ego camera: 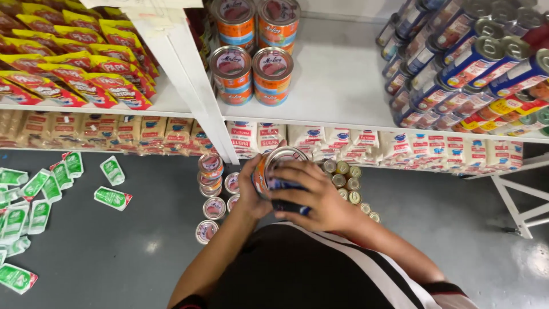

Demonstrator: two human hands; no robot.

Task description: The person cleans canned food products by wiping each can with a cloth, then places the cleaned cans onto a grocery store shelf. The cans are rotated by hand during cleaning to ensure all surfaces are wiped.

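Observation:
Both my hands hold round cans in front of my chest. My left hand [251,194] cups the near side of an orange and blue can [274,169] whose silver top faces up. My right hand [311,191] wraps over the cans from the right, its fingers spread across a blue label. Below them, on the grey floor, stand stacked and single cans [210,171] of the same kind, and a cluster of small gold-topped tins [347,183].
A white shelf [343,86] holds matching cans [251,74] at centre and blue cans [457,63] lying at right. Red and yellow packets [74,63] fill the left shelf. White bags [400,146] line the lower shelf. Green sachets [34,194] lie scattered on the floor at left.

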